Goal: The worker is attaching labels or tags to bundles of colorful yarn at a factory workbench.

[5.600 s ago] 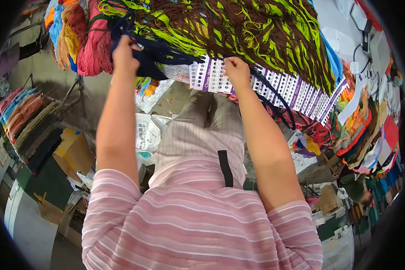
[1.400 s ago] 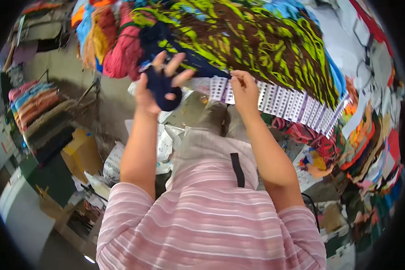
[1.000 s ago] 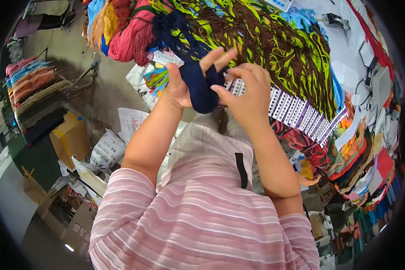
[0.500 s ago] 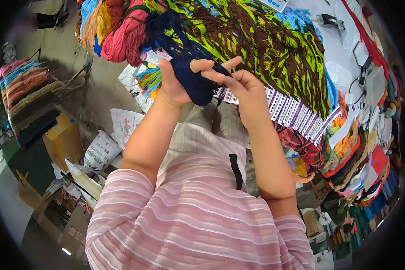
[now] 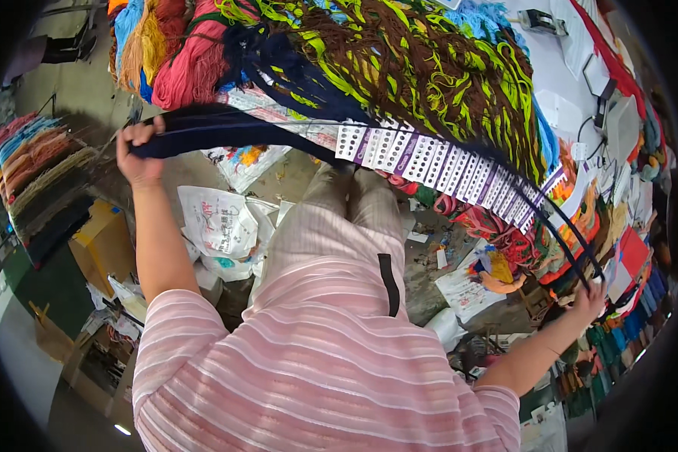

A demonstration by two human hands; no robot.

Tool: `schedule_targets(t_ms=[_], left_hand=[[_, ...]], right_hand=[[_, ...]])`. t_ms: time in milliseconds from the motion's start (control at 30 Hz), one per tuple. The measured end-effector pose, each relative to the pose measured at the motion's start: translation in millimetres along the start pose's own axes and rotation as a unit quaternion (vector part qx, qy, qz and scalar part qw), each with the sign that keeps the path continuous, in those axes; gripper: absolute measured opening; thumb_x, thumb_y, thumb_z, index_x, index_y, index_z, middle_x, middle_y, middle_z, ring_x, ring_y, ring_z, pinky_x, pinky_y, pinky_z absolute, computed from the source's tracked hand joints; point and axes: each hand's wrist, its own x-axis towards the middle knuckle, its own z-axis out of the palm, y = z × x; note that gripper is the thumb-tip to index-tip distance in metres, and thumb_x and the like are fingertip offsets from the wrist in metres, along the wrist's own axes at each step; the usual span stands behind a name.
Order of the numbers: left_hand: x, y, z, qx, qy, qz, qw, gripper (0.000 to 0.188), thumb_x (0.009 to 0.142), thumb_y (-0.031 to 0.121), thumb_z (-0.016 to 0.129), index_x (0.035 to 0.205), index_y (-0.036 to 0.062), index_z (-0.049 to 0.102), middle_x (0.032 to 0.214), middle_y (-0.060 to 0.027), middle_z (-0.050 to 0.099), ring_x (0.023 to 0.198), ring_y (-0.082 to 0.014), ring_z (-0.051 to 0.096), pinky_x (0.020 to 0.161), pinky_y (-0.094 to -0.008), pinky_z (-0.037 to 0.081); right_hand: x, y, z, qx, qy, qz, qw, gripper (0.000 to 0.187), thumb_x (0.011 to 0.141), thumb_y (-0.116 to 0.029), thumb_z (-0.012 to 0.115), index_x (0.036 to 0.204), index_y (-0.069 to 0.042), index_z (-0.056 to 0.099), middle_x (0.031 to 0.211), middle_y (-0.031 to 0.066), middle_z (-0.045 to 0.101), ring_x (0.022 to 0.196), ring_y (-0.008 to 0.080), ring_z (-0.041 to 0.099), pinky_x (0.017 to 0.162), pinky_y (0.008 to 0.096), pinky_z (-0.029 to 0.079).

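Note:
My left hand (image 5: pixel 141 154), out to the left, has its fingers curled round one end of a navy blue hank of yarn (image 5: pixel 226 134). My right hand (image 5: pixel 584 303) is stretched far to the lower right, closed on a few strands pulled from the same dark yarn. Between the hands the yarn spans in an arc, thick on the left and thinning to the right. It passes over a row of white and purple cards with punched holes (image 5: pixel 429 160). More navy yarn (image 5: pixel 279 71) lies loose on the pile behind.
Brown and lime-green yarn (image 5: pixel 429 71) covers the table's far side, with pink hanks (image 5: pixel 192 64) at its left. A rack of coloured yarn (image 5: pixel 41 154) and a cardboard box (image 5: pixel 102 241) stand left. White plastic bags (image 5: pixel 218 222) lie low beside my legs.
My hands were together in front of me at the bunched navy yarn. They have swung wide apart, left hand leftward, right hand down and right, drawing the yarn out between them.

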Motion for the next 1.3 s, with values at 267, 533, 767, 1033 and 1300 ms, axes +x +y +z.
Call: schedule_targets(t_ms=[267,533,767,1033,1300], left_hand=[[13.7,81.3,-54.3,-0.07,0.129,0.267,0.952,0.033,0.092,0.028,0.037,0.063,0.0135,0.039,0.053,0.0021,0.033,0.045,-0.0127,0.036,0.064,-0.0334,0.039],[23.0,25.0,25.2,-0.019,-0.01,0.048,0.999,0.027,0.083,0.011,0.053,0.062,0.0133,0.036,0.054,0.0035,0.031,0.045,-0.0085,0.032,0.055,-0.0259,0.038],[-15.2,-280.3,72.5,0.267,0.003,-0.365,0.892,0.027,0.085,0.013,0.059,0.108,-0.0002,0.06,0.091,-0.0079,0.064,0.059,-0.0121,0.054,0.059,-0.0258,0.046],[-33.2,-377.5,74.7,0.608,-0.015,-0.307,0.732,0.026,0.083,0.015,0.051,0.101,0.0049,0.066,0.065,-0.0064,0.062,0.05,-0.0137,0.056,0.051,-0.0272,0.046],[-23.5,-417.9,36.5,0.622,0.004,-0.38,0.685,0.03,0.081,0.03,0.067,0.07,0.0022,0.065,0.069,-0.0045,0.061,0.06,-0.0137,0.053,0.054,-0.0285,0.04]], right_hand=[[-76.2,20.2,115.3,0.09,0.108,-0.075,0.987,0.019,0.091,-0.018,0.044,0.094,-0.005,0.058,0.059,-0.003,0.034,0.05,0.0075,0.034,0.047,0.0221,0.03],[-166.3,196.0,297.8,-0.176,-0.167,0.038,0.969,0.033,0.089,-0.03,0.05,0.106,-0.006,0.065,0.065,-0.0058,0.042,0.053,0.0039,0.038,0.047,0.0181,0.031],[-235.3,281.0,414.3,-0.28,-0.382,-0.014,0.881,0.024,0.087,-0.022,0.058,0.095,-0.001,0.069,0.068,0.003,0.063,0.059,0.0071,0.053,0.055,0.0218,0.041],[-240.9,313.0,439.5,-0.336,-0.362,-0.009,0.87,0.02,0.076,-0.025,0.067,0.084,-0.006,0.07,0.069,0.0095,0.066,0.063,0.0207,0.063,0.063,0.0318,0.048],[-236.3,304.9,431.7,-0.315,-0.314,-0.125,0.887,0.011,0.077,-0.012,0.064,0.076,-0.001,0.066,0.074,0.0152,0.066,0.069,0.0247,0.065,0.063,0.0345,0.05]])
